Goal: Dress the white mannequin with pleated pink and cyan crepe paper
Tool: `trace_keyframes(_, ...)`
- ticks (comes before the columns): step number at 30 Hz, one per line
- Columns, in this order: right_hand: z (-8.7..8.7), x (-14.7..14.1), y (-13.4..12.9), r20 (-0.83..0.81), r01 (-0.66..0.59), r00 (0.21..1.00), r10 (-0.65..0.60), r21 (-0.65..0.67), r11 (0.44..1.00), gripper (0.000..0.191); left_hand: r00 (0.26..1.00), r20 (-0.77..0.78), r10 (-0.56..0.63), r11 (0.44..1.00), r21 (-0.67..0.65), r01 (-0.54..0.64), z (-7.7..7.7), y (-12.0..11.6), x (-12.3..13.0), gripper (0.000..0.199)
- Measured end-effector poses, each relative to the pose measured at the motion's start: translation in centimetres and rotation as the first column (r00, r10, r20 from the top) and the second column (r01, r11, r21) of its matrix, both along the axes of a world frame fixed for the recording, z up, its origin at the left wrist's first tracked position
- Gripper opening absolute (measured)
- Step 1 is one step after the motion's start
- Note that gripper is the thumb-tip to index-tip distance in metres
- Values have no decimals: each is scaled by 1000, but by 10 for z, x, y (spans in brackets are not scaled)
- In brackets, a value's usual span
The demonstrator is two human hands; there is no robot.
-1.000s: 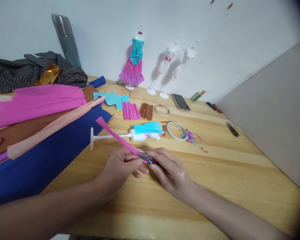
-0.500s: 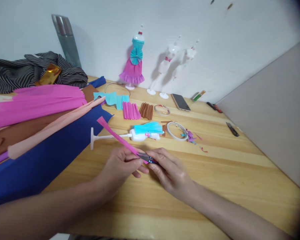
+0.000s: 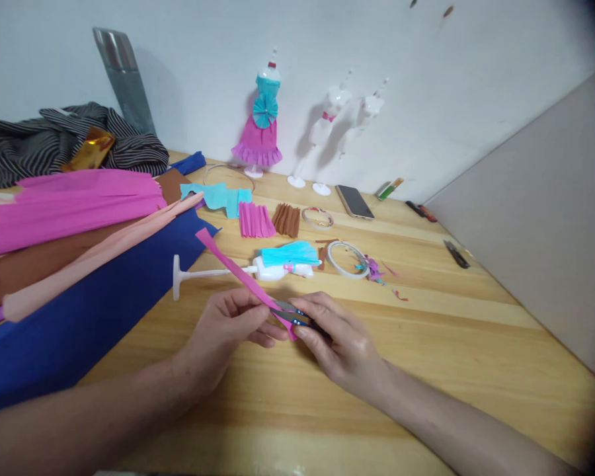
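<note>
Head camera view: both of my hands meet over the pale wooden bench, near its front. The fingers of my left hand are closed in a pinch on a narrow, flat strip of bright pink paper. One end of the strip slants up and away to the left; the other lies by the right fingertips. My right hand has its fingers closed around a pair of small, dark metal snips, whose blades stand apart with the strip between them.

Just beyond the hands, a white plastic mannequin lies on its side, with pleated bright blue paper along its upper side. To its right are a white ring and purple scraps. Farther back lie a pleated pink piece and a pleated brown piece, side by side. Behind these, a mannequin in a turquoise and pink dress stands upright near the wall. A dark-screened phone lies at the back, right of centre.
</note>
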State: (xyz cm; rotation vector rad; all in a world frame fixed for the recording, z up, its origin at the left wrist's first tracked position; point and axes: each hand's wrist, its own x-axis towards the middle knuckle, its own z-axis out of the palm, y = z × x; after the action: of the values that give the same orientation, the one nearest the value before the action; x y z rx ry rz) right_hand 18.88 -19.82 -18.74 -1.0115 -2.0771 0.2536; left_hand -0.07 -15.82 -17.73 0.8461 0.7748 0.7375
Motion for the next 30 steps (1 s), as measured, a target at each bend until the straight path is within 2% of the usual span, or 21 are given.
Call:
trace_keyframes(13, -2, -1, 0, -5, -15, 1000, 15, -8, 1000, 33, 997, 75, -5, 999, -32, 8, 0, -1, -1, 16)
trace_keyframes(30, -1, -1, 0, 11, -9, 1000, 9, 23, 1000, 36, 998, 57, -15, 1000, -26, 17, 0, 0, 0, 15)
